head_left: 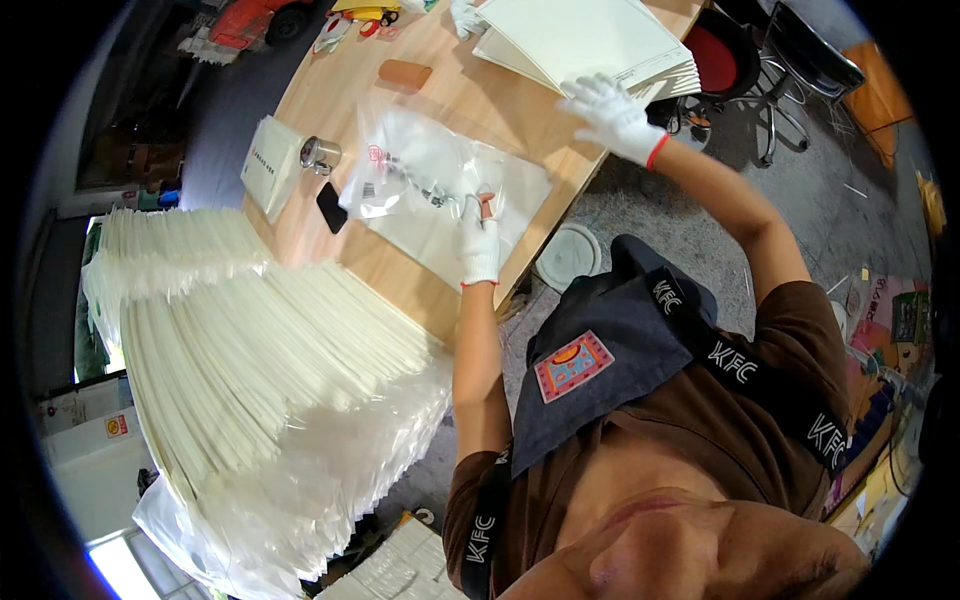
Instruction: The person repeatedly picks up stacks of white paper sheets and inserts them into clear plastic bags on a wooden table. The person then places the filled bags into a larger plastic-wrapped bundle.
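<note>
My left hand [479, 240], in a white glove with a worn fingertip, presses down on a clear plastic bag [430, 170] that lies on the wooden table [470, 95]. My right hand [610, 110], also in a white glove, rests on the edge of a stack of cream paper folders [590, 40] at the far side of the table. Its fingers are spread over the top sheets. Whether it grips a sheet I cannot tell.
A large fanned pile of cream folders in clear sleeves [260, 370] fills the left. On the table lie a black phone [331, 207], a small metal tin [320, 153], a white box [270, 165] and a brown block [404, 73]. Office chairs [790, 50] stand at the right.
</note>
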Tool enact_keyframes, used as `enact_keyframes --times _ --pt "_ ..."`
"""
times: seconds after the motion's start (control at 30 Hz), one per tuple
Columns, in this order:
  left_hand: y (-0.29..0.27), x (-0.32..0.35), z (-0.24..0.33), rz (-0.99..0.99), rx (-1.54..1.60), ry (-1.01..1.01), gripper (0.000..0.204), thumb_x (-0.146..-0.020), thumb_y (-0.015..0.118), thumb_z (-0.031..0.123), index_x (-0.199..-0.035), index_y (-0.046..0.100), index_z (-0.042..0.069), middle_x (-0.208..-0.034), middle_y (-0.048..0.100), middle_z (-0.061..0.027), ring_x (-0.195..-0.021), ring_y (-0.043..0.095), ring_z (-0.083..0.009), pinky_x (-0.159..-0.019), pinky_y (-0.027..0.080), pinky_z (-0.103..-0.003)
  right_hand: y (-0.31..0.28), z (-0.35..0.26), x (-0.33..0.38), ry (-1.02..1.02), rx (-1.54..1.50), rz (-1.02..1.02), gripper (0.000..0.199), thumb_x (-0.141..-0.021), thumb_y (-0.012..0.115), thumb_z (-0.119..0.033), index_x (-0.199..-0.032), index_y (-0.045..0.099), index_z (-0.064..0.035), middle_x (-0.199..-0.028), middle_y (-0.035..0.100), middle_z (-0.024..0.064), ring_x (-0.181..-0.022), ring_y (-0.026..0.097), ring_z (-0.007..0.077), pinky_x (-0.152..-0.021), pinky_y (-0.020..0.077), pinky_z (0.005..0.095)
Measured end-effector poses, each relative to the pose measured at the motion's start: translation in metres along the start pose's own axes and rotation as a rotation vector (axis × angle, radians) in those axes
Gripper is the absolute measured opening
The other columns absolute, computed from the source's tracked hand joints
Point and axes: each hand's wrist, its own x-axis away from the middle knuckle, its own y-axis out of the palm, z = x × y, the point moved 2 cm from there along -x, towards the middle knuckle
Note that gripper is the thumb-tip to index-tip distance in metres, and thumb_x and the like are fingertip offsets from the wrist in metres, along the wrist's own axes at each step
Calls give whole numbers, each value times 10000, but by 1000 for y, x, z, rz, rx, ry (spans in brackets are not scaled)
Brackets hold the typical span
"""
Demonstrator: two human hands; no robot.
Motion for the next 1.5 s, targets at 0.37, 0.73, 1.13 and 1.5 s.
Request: enact_keyframes --times 0.37,0.73,1.13,1.5 --pt "45 -37 27 -263 520 -191 179 -936 526 187 -1011 615 51 -938 639 -37 -723 567 -93 -586 496 -239 30 65 -18 -227 -81 77 296 -777 600 -246 -1056 582 -150 -978 609 24 -938 599 221 -763 508 334" --pt "95 -66 21 -202 883 -584 287 -860 548 157 -1088 570 -17 -998 625 -115 -860 622 -211 -691 539 -347 -72 -58 36 -629 -125 322 207 -883 469 -236 -975 560 -75 -650 573 77 -556 611 175 -472 509 345" --pt "46 26 128 -379 -419 -15 508 -852 550 122 -1328 407 14 -1112 616 -189 -978 615 -321 -822 506 -361 15 -56 69 555 -1215 -67 542 -852 605 -389 -1226 519 -7 -1124 609 147 -1022 584 192 -877 437 271" --pt "-143 -15 59 -127 1456 -147 519 -934 464 150 -1425 306 92 -1423 386 -67 -969 565 -124 -741 479 -200 -100 -56 45 -339 -431 1 194 -781 604 -264 -844 624 -81 -987 625 144 -761 649 250 -609 524 349"
